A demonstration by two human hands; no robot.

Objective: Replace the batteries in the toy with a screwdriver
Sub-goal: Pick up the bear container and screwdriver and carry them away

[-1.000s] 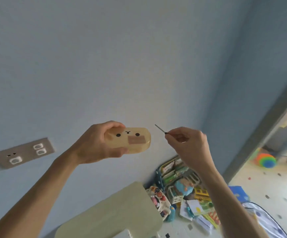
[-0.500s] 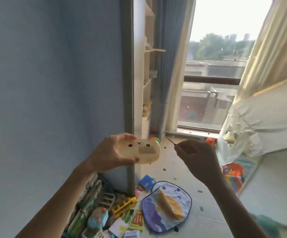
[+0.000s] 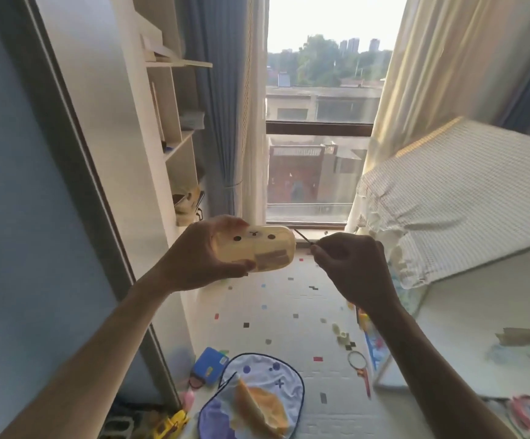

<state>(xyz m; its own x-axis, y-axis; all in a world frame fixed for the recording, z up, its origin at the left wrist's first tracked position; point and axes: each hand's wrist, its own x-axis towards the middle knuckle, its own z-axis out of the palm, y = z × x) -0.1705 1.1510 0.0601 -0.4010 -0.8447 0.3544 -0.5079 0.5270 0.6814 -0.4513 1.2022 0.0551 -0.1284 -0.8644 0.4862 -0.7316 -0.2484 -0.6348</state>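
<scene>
A rounded beige toy (image 3: 258, 248) with a small drawn face and a tan patch on its front is held up at chest height, lying sideways. My left hand (image 3: 200, 258) grips its left end, thumb below, fingers over the top. My right hand (image 3: 349, 264) pinches a thin screwdriver (image 3: 303, 236); only the dark metal shaft shows, and its tip points up-left toward the toy's right end, almost touching it. The handle is hidden in my fingers. No batteries are visible.
A window (image 3: 317, 122) with curtains is straight ahead, a shelf unit (image 3: 175, 122) at the left, a white bed or tent (image 3: 453, 201) at the right. On the speckled floor (image 3: 273, 312) lie a patterned cloth (image 3: 257, 394), a blue box (image 3: 208, 369) and scattered toys.
The view has swung from the blue wall toward the window. Both hands keep their hold; the screwdriver tip now sits nearer to the toy's right end.
</scene>
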